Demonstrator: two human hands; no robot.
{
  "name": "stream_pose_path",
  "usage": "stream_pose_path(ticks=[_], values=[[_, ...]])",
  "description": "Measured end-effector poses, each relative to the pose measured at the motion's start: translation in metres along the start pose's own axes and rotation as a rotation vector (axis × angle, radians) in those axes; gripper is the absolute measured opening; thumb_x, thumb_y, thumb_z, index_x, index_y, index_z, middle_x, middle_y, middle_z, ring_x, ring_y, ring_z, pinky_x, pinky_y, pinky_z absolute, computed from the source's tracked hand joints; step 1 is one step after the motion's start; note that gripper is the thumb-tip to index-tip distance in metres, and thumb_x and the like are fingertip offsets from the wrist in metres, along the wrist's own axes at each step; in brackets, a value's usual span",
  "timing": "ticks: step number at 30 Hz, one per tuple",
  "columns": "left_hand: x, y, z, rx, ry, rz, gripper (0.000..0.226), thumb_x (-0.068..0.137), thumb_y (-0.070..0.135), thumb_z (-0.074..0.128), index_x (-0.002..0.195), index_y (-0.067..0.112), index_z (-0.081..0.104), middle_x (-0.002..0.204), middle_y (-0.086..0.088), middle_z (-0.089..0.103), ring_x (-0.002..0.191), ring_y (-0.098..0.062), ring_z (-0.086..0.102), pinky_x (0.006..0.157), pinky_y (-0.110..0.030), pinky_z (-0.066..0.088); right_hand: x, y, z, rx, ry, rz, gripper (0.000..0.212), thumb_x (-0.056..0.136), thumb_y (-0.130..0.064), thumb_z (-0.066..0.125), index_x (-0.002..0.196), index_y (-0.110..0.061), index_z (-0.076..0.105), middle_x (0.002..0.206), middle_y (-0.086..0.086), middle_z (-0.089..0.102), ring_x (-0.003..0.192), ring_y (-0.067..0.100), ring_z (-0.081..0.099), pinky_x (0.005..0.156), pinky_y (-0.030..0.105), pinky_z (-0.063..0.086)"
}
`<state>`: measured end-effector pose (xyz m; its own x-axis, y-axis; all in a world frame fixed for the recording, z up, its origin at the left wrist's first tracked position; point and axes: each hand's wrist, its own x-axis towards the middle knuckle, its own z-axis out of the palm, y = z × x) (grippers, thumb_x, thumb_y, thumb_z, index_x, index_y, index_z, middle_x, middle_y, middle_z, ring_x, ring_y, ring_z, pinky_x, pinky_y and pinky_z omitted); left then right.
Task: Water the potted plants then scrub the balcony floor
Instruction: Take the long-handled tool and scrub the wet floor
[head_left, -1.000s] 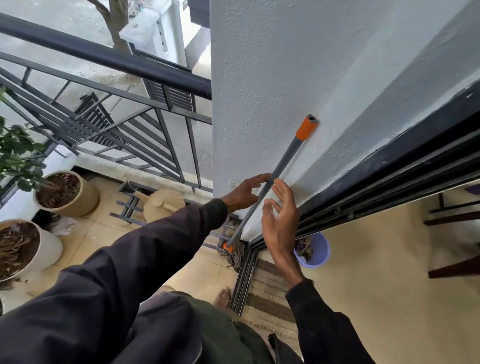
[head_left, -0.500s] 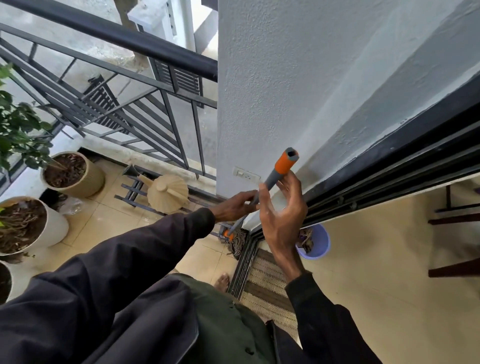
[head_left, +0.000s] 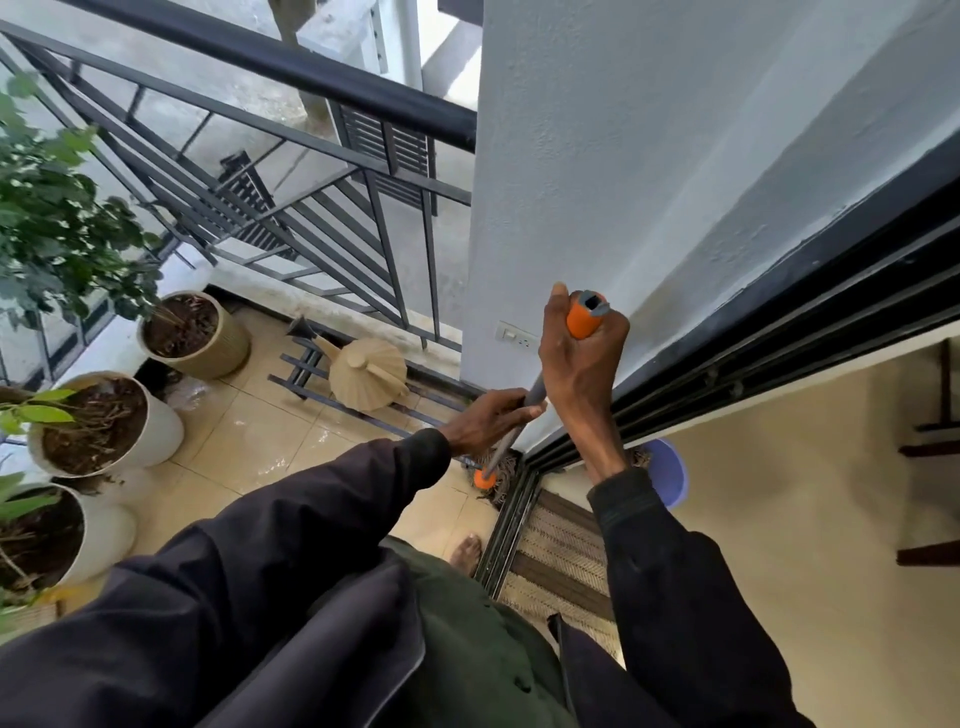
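Observation:
A mop with a grey pole (head_left: 503, 446) and an orange top grip (head_left: 583, 321) stands by the white wall. My right hand (head_left: 581, 374) grips the orange top end. Lower down, my left hand (head_left: 485, 422) is wrapped round the grey pole. The stringy mop head (head_left: 497, 480) rests on the tiled balcony floor (head_left: 249, 441) at the door track. Three potted plants stand at the left: a beige pot (head_left: 208, 338) and two white pots (head_left: 124, 426), (head_left: 78, 540). A tan watering can (head_left: 366, 375) sits on a low black rack.
A black metal railing (head_left: 291, 78) bounds the balcony. A purple bucket (head_left: 670, 478) sits just inside the sliding-door track (head_left: 511, 525), beside a woven mat (head_left: 561, 566). My bare foot (head_left: 466, 552) is on the tiles. Dark furniture legs (head_left: 930, 447) stand indoors at right. The tiles look wet.
Both hands have closed on the mop pole that leaned on the wall; my right hand moved up to its orange end. The mop now stands away from the wall, nearer me.

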<state>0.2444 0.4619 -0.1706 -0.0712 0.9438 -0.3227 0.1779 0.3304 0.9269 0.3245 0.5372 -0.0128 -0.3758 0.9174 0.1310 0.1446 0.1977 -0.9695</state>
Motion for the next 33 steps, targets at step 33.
stream_pose_path(ticks=[33], values=[[-0.076,-0.128,-0.127,0.697,0.553,0.057,0.008,0.106,0.015,0.047,0.113,0.019,0.051,0.110,-0.004,0.063,0.094,-0.022,0.060,0.088,-0.041,0.047,-0.056,0.002,0.162,0.486,0.169,0.112,0.034,0.093,0.008,0.057,0.061,-0.003,0.052,0.044,0.009,0.040,0.043,0.021,0.039,0.060,0.039,0.048]])
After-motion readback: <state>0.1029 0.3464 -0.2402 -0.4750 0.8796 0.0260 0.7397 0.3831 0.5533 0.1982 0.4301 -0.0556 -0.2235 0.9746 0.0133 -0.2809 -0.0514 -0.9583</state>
